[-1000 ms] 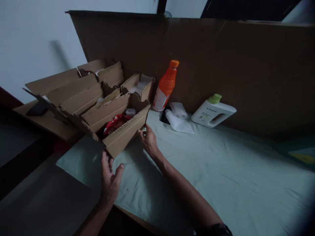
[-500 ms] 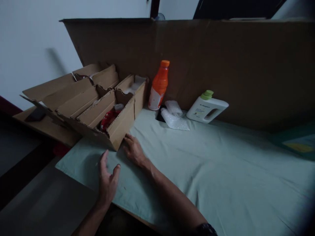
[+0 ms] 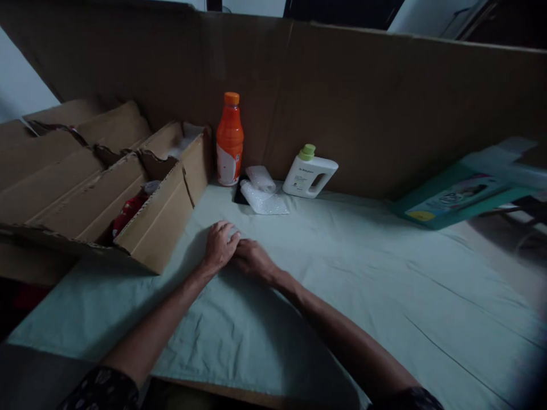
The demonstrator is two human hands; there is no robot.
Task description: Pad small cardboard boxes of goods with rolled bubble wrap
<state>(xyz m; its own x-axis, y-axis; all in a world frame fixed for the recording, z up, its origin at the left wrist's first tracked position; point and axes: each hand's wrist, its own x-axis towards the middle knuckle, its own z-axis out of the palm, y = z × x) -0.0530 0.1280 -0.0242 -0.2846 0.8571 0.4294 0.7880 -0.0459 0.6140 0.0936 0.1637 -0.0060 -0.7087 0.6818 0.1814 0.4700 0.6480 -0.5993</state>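
Note:
My left hand (image 3: 220, 246) is over the pale green cloth (image 3: 342, 296), fingers bent and thumb apart from them. Its thumb side meets my right hand (image 3: 255, 260), whose fingers are curled in and partly hidden; whatever they may hold cannot be made out. Left of the hands stands a divided cardboard box (image 3: 164, 228) with a red item (image 3: 130, 210) in its front compartment. Beyond the hands, bubble wrap (image 3: 265, 199) lies partly over a flat black object (image 3: 239, 196). An orange bottle (image 3: 231, 136) stands upright behind them.
A white jug with a green cap (image 3: 308, 175) stands against the tall cardboard panel (image 3: 363, 97) at the back. To the right is a large green liquid container (image 3: 453, 193), tilted in view. The table's front edge (image 3: 213, 390) runs below my forearms.
Both hands have moved away from the box's near corner onto the cloth and come together. The view has turned right, bringing the green container more fully into sight.

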